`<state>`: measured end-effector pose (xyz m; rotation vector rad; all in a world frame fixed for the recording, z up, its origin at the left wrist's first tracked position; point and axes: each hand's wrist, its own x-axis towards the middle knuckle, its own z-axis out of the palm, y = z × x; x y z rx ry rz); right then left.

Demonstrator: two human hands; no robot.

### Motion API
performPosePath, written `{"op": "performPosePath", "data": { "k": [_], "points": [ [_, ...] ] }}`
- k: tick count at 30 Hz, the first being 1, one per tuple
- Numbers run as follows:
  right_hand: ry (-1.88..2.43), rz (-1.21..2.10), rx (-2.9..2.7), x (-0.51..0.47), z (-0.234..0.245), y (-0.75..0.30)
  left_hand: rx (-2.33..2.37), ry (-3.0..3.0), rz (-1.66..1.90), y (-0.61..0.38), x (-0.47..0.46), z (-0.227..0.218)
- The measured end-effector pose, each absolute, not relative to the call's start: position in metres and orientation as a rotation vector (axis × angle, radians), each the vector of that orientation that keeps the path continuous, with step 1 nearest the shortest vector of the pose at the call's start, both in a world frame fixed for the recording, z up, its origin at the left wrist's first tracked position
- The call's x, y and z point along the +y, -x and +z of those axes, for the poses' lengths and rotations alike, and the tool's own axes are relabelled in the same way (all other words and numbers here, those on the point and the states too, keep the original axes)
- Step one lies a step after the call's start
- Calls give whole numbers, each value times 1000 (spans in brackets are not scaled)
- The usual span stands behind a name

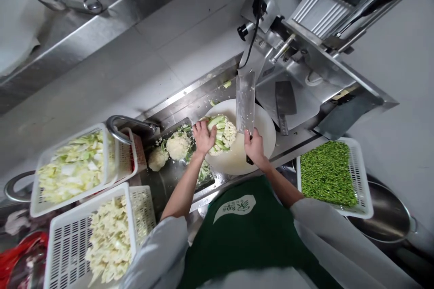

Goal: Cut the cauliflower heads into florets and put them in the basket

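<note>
My left hand (204,137) lies on the left side of a cauliflower (224,134), fingers and thumb around it. The cauliflower rests on a round white chopping board (266,137), its green stalks partly facing up. My right hand (255,149) grips the dark handle of a cleaver (245,101). The cleaver's broad wet blade points away from me over the board, just right of the cauliflower. Two more cauliflowers, one larger (178,146) and one smaller (158,159), sit in a metal tray left of the board, with green leaf scraps about them.
A second cleaver (285,98) lies right of the board, beneath a metal slicing machine (315,49). White baskets hold cut cabbage (73,162), cauliflower florets (110,239) and chopped green pieces (327,172). A steel pot (383,212) stands at lower right. A curved tap (118,131) is at left.
</note>
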<state>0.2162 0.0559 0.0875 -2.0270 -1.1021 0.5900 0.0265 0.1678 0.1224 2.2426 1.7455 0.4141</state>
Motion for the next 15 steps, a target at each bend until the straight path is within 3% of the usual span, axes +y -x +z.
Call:
{"op": "performPosePath", "data": {
  "k": [9,15],
  "points": [
    [1958,531,-1070,67,88,-167,1935,-2121,517,-31,154,116],
    [1956,661,-1176,70,75,-151,2010,-2061,539,-36,158,117]
  ]
}}
